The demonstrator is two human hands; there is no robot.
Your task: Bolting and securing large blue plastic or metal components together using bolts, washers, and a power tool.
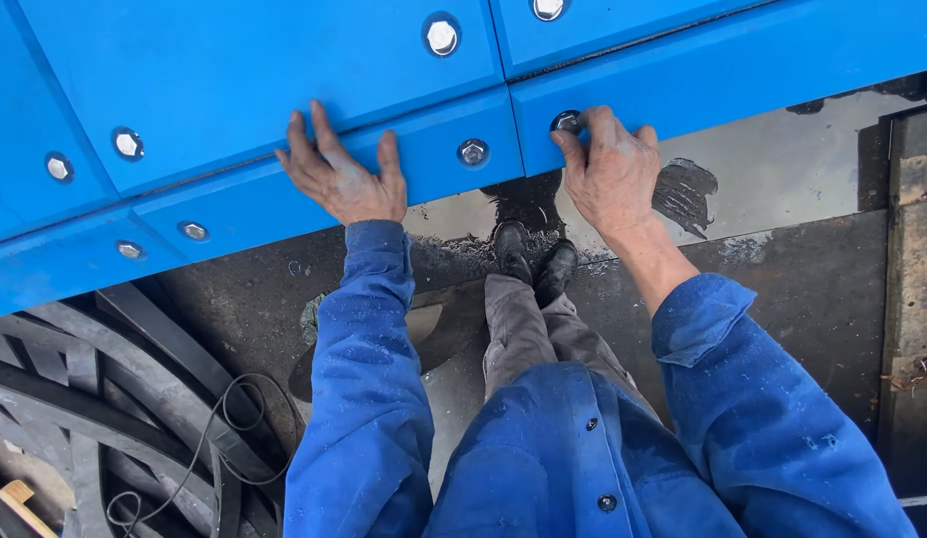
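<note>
A large blue panel structure (244,70) with silver hex bolts fills the upper part of the head view. My left hand (342,177) lies flat with spread fingers on the lower blue strip (284,194), holding nothing. To its right a hex bolt (472,152) sits in the same strip. My right hand (611,171) rests on the neighbouring blue strip (743,70), its thumb and forefinger around a bolt head (565,122) near the strip's left end. Both arms wear blue sleeves.
Below the panel lies a wet dark floor (782,259) where my black shoes (531,261) stand. Stacked black rubber strips (105,399) and a thin black cable (224,418) lie at the lower left. A rusty metal edge (917,279) runs down the right side.
</note>
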